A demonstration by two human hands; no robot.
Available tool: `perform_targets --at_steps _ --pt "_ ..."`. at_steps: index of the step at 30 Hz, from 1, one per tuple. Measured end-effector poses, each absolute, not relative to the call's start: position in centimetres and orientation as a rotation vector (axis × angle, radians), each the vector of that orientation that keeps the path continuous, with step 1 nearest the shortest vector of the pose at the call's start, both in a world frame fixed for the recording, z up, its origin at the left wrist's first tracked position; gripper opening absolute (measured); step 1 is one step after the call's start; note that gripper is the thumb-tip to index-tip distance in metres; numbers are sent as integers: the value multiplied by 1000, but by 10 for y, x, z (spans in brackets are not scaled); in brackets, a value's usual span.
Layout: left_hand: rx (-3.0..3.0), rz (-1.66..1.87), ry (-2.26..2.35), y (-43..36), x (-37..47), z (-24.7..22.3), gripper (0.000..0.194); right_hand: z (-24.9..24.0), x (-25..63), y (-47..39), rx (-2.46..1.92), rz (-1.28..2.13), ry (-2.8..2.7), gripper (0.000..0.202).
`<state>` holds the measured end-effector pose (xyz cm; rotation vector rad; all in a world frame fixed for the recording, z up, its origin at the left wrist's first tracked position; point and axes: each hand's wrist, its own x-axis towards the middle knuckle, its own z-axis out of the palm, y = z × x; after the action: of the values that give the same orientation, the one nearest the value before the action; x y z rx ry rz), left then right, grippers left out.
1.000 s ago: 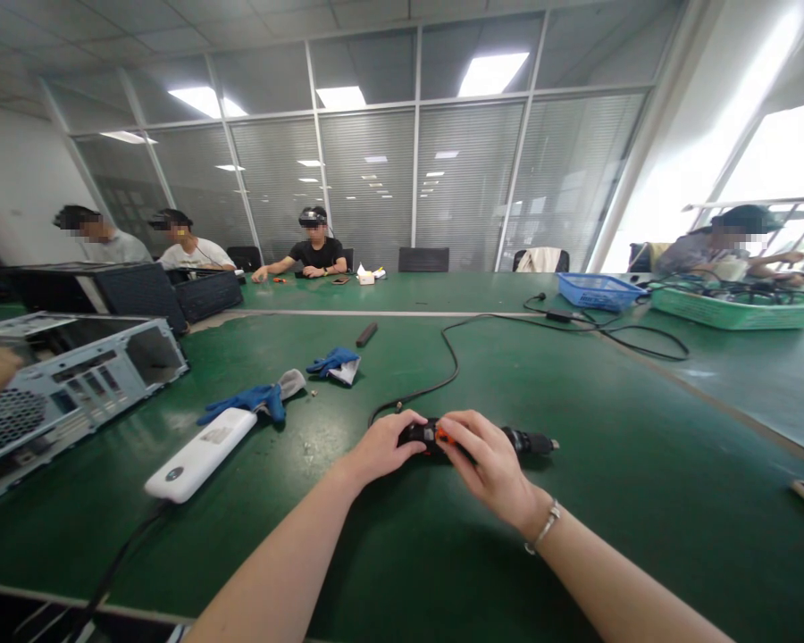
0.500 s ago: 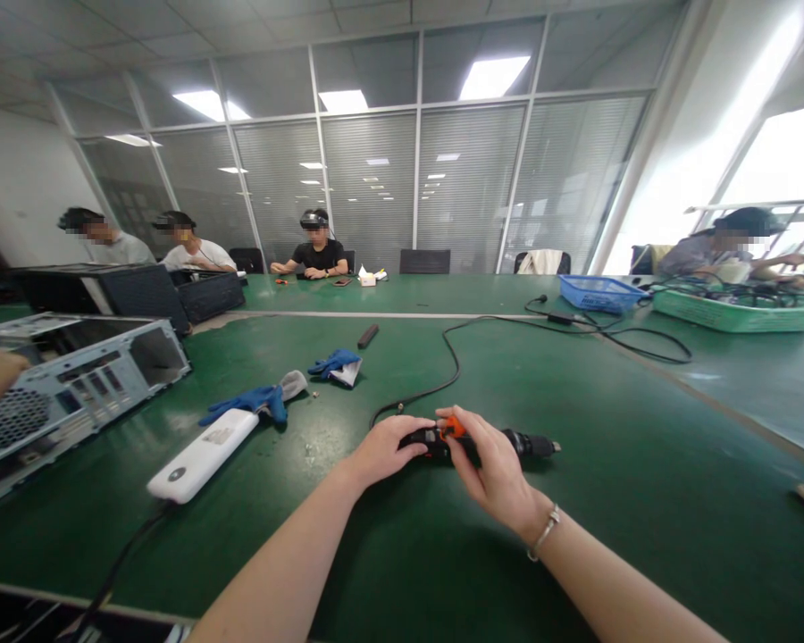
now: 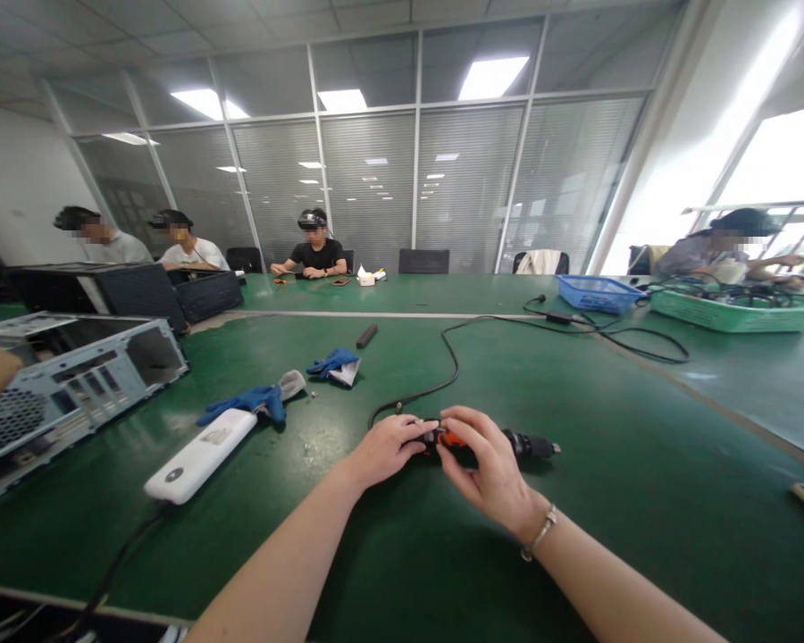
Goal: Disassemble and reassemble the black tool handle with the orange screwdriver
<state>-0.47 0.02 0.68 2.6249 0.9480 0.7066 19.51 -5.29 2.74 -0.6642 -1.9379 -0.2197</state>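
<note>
A black and orange power screwdriver [image 3: 526, 444] lies on its side on the green table, its dark nose and metal bit pointing right. My left hand [image 3: 392, 446] is closed around its left end, fingers on top and thumb along the near side. Arched over the middle, my right hand [image 3: 489, 460] has its fingertips and thumb on either side of an orange part [image 3: 450, 438]. The palm of that hand is off the table, and its fingers cover much of the tool's body. A bracelet circles the right wrist.
A white power bank-like box [image 3: 201, 457] with a cable, blue gloves [image 3: 247, 404] and a dark bar [image 3: 367, 336] lie left. A computer case [image 3: 107, 375] stands far left. A black cord [image 3: 456, 357] runs rightward toward blue [image 3: 596, 293] and green baskets [image 3: 737, 311]. Several people sit around.
The orange part, raised between my right fingertips before, now sits lower, at the tool's body. My right fingers have spread a little around it. The left hand stays on the tool's end.
</note>
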Motion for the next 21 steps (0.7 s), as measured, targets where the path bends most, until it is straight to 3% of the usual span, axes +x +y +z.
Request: perform_targets --at_steps 3,9,15,21 --pt "2648 706 957 0 -5 6 36 25 196 -51 -679 -291 -1927 45" --pt "2666 693 952 0 -4 6 42 26 195 -52 -620 -207 -1962 57" --pt "2650 725 949 3 -5 2 36 22 197 -52 -721 -288 -1912 53" --pt "2636 725 952 1 -6 4 43 27 194 -53 -639 -204 -1947 62"
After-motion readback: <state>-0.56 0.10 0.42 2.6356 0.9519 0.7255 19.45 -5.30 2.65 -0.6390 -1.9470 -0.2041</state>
